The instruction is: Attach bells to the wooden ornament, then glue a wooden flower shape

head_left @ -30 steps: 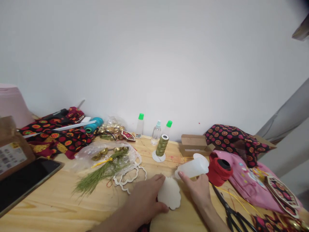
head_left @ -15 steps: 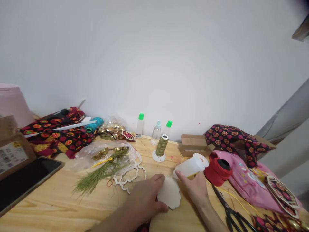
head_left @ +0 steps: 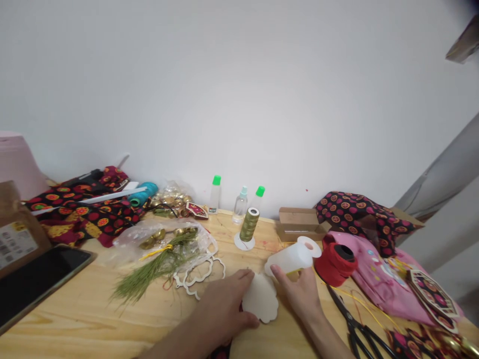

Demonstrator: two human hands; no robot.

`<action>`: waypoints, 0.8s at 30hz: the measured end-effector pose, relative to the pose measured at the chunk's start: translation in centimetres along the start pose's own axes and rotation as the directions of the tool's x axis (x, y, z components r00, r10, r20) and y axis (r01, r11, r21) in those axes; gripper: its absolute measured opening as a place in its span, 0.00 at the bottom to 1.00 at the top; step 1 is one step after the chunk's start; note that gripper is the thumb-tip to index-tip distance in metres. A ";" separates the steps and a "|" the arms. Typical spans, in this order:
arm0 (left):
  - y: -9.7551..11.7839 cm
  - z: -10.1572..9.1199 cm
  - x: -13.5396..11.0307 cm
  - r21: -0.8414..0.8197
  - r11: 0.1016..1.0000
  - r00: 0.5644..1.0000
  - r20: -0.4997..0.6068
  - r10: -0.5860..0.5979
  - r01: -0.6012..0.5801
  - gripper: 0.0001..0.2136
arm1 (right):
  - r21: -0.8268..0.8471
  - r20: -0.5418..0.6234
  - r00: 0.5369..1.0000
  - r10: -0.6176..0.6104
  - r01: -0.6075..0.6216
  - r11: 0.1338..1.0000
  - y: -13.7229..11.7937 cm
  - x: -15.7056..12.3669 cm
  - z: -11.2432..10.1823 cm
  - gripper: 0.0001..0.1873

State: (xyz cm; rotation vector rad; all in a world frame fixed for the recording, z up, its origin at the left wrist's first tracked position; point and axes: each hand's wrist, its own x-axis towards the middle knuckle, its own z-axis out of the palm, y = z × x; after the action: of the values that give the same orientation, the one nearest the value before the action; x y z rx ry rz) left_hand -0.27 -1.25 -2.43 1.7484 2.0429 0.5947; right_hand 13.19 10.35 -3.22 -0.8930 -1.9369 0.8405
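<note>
My left hand (head_left: 226, 306) grips the left edge of a flat, pale board with a scalloped rim (head_left: 261, 299), thumb along its lower side. A bit of dark patterned fabric shows beneath this hand. My right hand (head_left: 302, 294) is on a white, spool-like cylinder (head_left: 290, 258) that lies on its side with a flanged end, thumb and fingers on its near side. Something yellow shows between the fingers and the cylinder. Left of my left hand lie thin scalloped frames (head_left: 198, 279). Behind the board, an olive thread spool (head_left: 249, 225) stands upright.
Black scissors (head_left: 354, 321) and a red spool (head_left: 339, 267) lie at right, beside pink cloth (head_left: 389, 284). A green tassel bundle (head_left: 149, 274) rests by a plastic bag (head_left: 129, 242). A phone (head_left: 41, 284) is far left. Green-capped bottles (head_left: 215, 195) and a small carton (head_left: 299, 229) stand behind.
The view has shifted very slightly, so everything sits a little further left. Both hands keep nearly the same places on the board and the white cylinder.
</note>
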 end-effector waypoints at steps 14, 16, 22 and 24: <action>-0.1 0.2 -0.1 -0.005 1.000 1.000 0.003 0.007 -0.007 0.30 | -0.034 -0.025 1.000 -0.018 0.018 0.999 0.1 0.1 0.0 0.11; -0.1 0.2 -0.1 -0.003 1.000 1.000 0.008 0.004 -0.004 0.30 | -0.030 -0.024 0.999 -0.029 0.028 0.999 0.2 0.1 -0.2 0.10; -0.3 0.2 0.0 -0.004 1.000 1.000 0.003 0.005 -0.005 0.31 | -0.058 -0.039 0.999 -0.027 0.025 0.998 0.3 0.1 -0.4 0.11; -0.3 0.2 0.0 -0.012 1.000 1.000 0.000 0.011 -0.011 0.31 | -0.051 -0.020 0.999 -0.043 0.042 0.998 0.2 0.1 -0.3 0.10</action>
State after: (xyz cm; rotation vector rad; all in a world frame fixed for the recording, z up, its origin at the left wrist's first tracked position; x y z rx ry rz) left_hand -0.38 -1.24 -2.73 1.7535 2.0269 0.6098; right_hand 13.43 10.64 -3.23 -0.8837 -1.9592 0.7577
